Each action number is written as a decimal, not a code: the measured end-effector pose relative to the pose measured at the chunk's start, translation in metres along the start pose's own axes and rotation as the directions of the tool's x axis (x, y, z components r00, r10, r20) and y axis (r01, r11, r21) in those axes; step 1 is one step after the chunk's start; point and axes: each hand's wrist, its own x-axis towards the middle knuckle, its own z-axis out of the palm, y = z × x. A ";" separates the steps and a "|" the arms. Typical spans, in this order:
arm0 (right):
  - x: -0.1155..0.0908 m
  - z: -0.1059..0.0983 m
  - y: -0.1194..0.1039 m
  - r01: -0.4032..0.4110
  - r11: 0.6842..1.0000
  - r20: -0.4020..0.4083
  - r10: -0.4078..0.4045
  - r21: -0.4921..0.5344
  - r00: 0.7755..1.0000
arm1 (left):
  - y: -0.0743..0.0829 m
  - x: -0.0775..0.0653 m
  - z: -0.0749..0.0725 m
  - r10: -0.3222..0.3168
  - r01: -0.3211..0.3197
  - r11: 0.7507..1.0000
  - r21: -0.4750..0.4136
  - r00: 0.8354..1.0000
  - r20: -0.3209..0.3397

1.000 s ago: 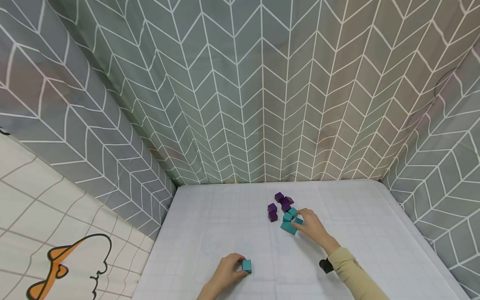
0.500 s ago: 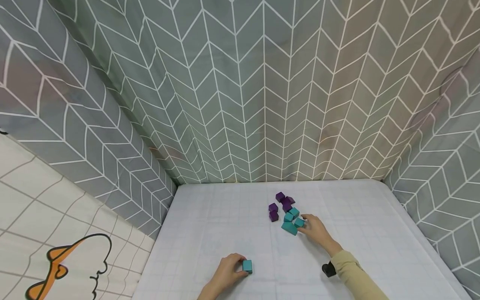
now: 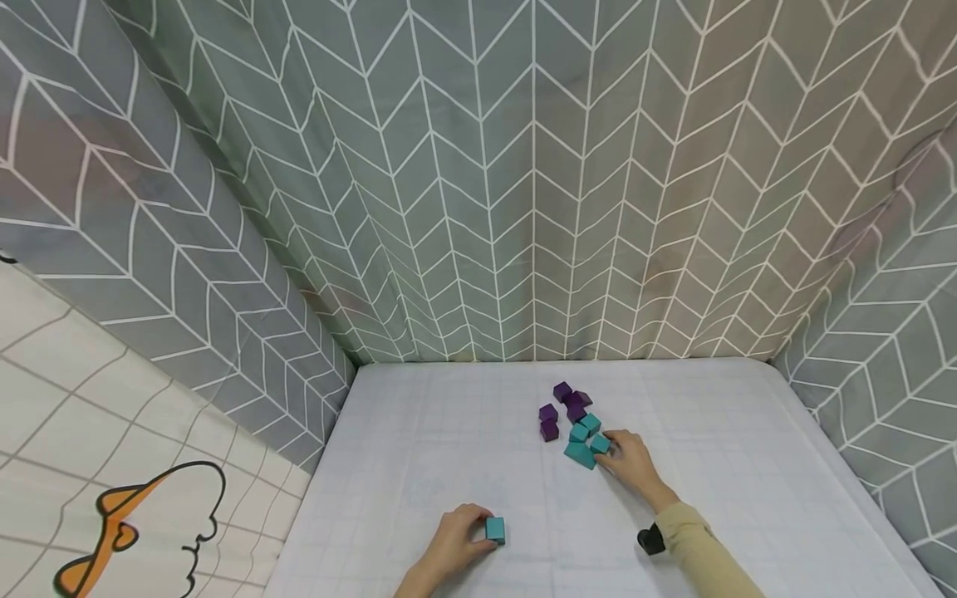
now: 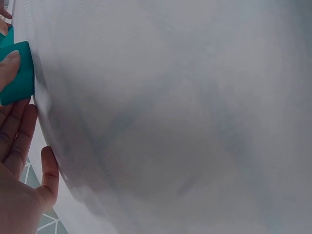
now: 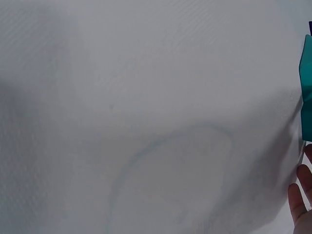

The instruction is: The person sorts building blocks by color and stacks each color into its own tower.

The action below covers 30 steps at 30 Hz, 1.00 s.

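Near the front of the white table, my left hand [image 3: 456,538] pinches a teal cube [image 3: 495,531] between thumb and fingers. The left wrist view shows that same cube [image 4: 19,73] at its left edge, with the thumb against it. Farther back and to the right, my right hand [image 3: 632,463] holds another teal cube [image 3: 601,443] between thumb and forefinger. That cube sits beside a larger teal wedge-like block [image 3: 580,454] and two more teal cubes, one of them the far cube [image 3: 591,423]. In the right wrist view, only the fingers [image 5: 297,200] and teal pieces [image 5: 307,87] show at the right edge.
Several purple blocks [image 3: 549,430] lie just behind and left of the teal group. A black device [image 3: 650,540] is at the right wrist by the sleeve. Patterned grey curtains [image 3: 508,249] hang behind and beside the white table [image 3: 419,448].
The right hand has drawn slightly down and to the right around its teal cube, uncovering more of it. The left hand keeps its cube in place. The head view has shifted a little.
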 end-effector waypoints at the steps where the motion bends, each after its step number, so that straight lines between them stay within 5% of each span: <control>1: 0.000 0.000 0.000 0.003 1.000 -0.009 -0.003 -0.009 1.000 | 0.000 0.000 0.000 0.005 -0.005 1.000 0.001 1.000 -0.004; 17: 0.009 -0.013 -0.012 0.002 1.000 -0.033 -0.003 -0.029 0.999 | -0.002 -0.001 0.003 -0.012 0.012 1.000 0.006 1.000 -0.013; 30: 0.027 -0.032 -0.070 0.255 0.966 -0.072 -0.258 -0.046 0.963 | -0.001 -0.002 0.001 0.009 -0.009 1.000 0.012 1.000 -0.014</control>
